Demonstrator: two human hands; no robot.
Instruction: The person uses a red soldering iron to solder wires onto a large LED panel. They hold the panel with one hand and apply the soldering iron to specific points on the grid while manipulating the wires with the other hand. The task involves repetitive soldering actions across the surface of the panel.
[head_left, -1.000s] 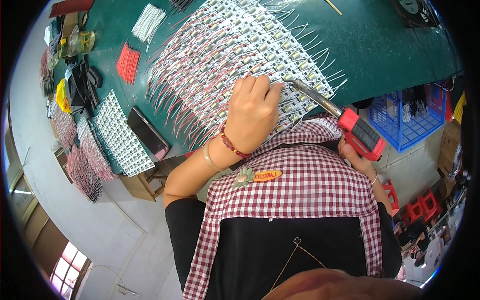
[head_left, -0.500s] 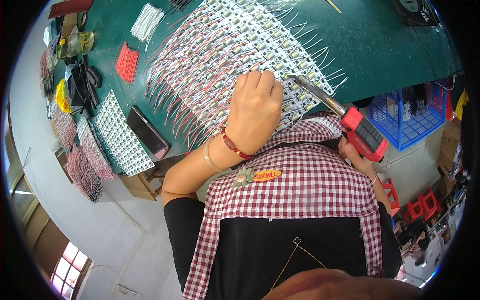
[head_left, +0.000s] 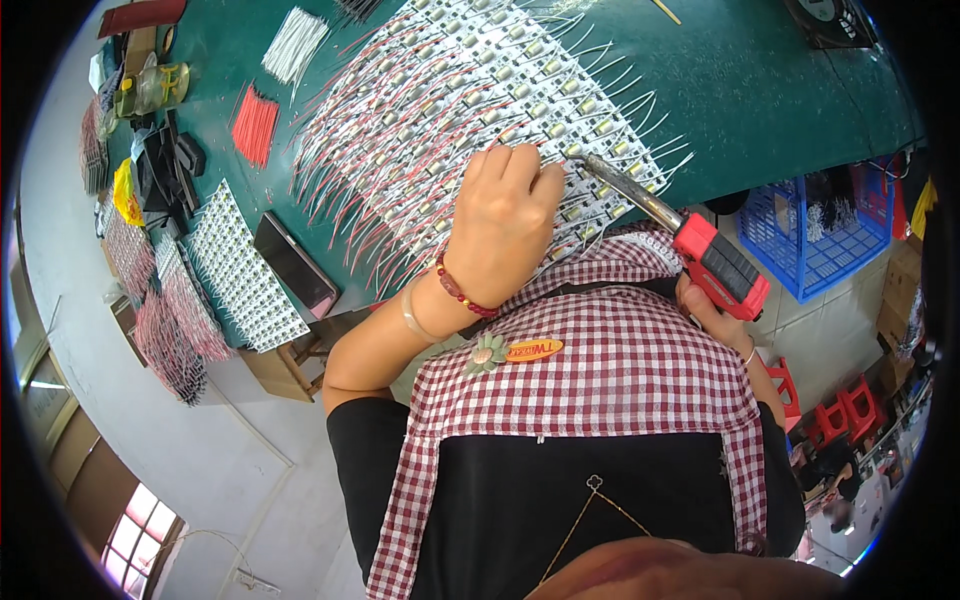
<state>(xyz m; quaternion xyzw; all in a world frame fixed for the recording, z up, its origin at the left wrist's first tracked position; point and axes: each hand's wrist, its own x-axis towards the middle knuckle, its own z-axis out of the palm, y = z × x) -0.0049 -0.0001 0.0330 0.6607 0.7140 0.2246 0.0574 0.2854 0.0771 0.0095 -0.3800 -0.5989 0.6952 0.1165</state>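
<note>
A white panel of small circuit boards lies on the green table, with rows of red and white wires standing out from it. Over its near part, my left hand is closed, fingers curled down toward the boards; whatever they pinch is hidden beneath the knuckles. My right hand, partly covered by the tool, grips a soldering iron with a red and black handle. The iron's metal shaft slants up and left. Its bent tip is at the boards just right of my left fingers.
Bundles of red wires and white wires lie left of the panel. Further left are a phone and another board panel. A blue crate stands beyond the table's right edge. Wired panels hang off the left side.
My left hand has shifted slightly left, and its fingers have tilted a little. The soldering iron has moved slightly left and down with my right hand.
</note>
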